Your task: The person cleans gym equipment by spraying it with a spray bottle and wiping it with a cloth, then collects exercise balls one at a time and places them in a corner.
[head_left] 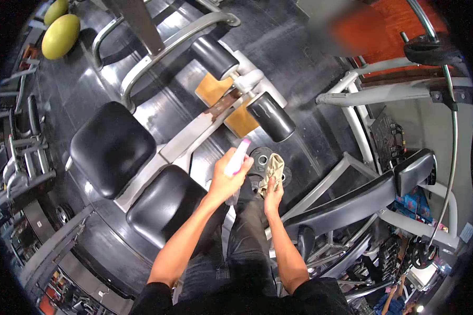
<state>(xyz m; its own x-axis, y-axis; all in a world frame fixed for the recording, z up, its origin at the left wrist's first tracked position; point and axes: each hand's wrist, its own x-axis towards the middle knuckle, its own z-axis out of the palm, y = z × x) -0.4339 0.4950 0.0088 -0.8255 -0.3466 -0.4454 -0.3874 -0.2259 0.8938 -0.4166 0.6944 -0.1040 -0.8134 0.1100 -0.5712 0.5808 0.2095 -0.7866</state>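
Observation:
My left hand (227, 178) is closed around a spray bottle (239, 157) with a white and pink top, its clear lower part showing below the fingers. Just to the right, my right hand (273, 193) grips a crumpled beige cloth (274, 167). The two hands are apart. Beyond them stands a gym bench with two black padded seats (113, 149) and black foam rollers (271, 116) on a grey metal frame. Both hands are clear of its pads. Dark weight plates (261, 159) lie below the cloth.
Another padded bench (347, 202) stands at the right, near a grey metal frame (373, 97). Two yellow-green balls (61, 37) are at the upper left. Wooden panels (242, 122) lie under the rollers. A person's arms (393, 299) show at the lower right.

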